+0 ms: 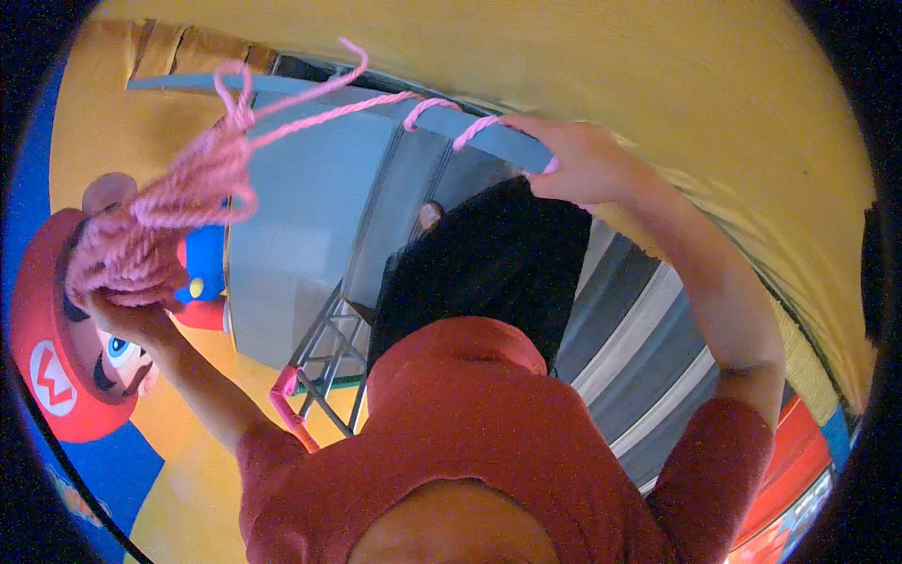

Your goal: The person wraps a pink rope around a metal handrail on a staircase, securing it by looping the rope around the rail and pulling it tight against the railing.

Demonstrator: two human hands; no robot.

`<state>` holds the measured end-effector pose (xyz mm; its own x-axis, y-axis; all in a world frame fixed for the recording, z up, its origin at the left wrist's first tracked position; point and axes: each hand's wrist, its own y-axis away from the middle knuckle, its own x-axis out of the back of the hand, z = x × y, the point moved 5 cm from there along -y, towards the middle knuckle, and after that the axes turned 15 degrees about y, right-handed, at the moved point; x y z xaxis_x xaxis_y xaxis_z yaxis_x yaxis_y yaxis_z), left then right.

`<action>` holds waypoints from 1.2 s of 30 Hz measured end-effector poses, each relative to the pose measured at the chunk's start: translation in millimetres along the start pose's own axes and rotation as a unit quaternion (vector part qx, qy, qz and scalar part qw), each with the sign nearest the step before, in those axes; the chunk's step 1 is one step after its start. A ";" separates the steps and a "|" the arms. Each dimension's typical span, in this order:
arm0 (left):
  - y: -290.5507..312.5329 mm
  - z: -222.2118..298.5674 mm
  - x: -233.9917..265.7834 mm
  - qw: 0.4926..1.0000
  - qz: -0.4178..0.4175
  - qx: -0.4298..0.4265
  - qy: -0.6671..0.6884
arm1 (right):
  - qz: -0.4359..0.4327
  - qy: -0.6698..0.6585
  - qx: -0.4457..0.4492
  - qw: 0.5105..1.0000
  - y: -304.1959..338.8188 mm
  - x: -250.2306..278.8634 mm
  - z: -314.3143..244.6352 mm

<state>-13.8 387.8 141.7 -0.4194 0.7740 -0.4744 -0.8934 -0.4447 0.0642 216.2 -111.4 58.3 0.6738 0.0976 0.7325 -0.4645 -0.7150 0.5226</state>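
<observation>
My left hand [127, 318], at the far left, is closed around the lower end of a thick bundle of pink yarn [193, 193]. Loops and a loose tail stick up from the bundle's top. One strand runs right from it to a narrow grey-blue bar [512, 144], where it winds round in spaced turns. At the right end of these turns, my right hand [590, 162] is closed on the bar, with pink yarn showing between thumb and fingers. Part of the bar behind my right fingers is hidden.
A yellow surface [658, 66] curves close behind the bar. Below the bar hangs a grey panel [301, 188]. A metal ladder-like frame [329, 362] with a pink-wrapped end stands lower left. A large red-capped cartoon figure [70, 348] is beside my left hand. Grey striped folds [629, 329] lie right.
</observation>
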 end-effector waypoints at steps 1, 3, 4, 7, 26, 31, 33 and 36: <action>23.9 -16.1 5.2 0.986 -0.058 0.127 0.086 | 0.002 0.001 -0.002 1.000 1.1 1.3 -0.7; 71.6 -22.9 95.0 0.981 0.116 -0.046 -0.149 | 0.006 0.004 0.002 1.000 2.6 -0.8 -1.2; 101.7 -25.9 136.7 0.912 0.211 -0.115 -0.333 | 0.013 0.003 0.010 1.000 1.8 -2.5 2.9; 137.2 -65.0 155.3 0.838 0.253 -0.025 -0.483 | 0.006 -0.010 0.008 1.000 1.6 0.1 2.0; -28.2 -467.1 -144.9 0.874 0.204 0.220 0.383 | 0.018 -0.012 -0.036 0.999 27.1 24.1 -18.1; -74.6 -499.8 -178.1 0.874 0.146 0.226 0.404 | 0.015 -0.008 -0.020 1.000 25.8 30.4 -29.9; -78.3 -504.7 -173.9 0.888 0.144 0.228 0.374 | 0.011 0.004 -0.028 1.000 25.4 31.0 -24.6; -65.6 -505.4 -165.1 0.909 0.160 0.205 0.327 | 0.028 0.008 -0.029 0.999 24.7 28.2 -18.6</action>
<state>195.6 61.4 -227.9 -0.6028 0.1425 -0.7850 -0.7836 -0.2908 0.5490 213.0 -113.5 100.0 0.6362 0.0697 0.7684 -0.5340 -0.6791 0.5037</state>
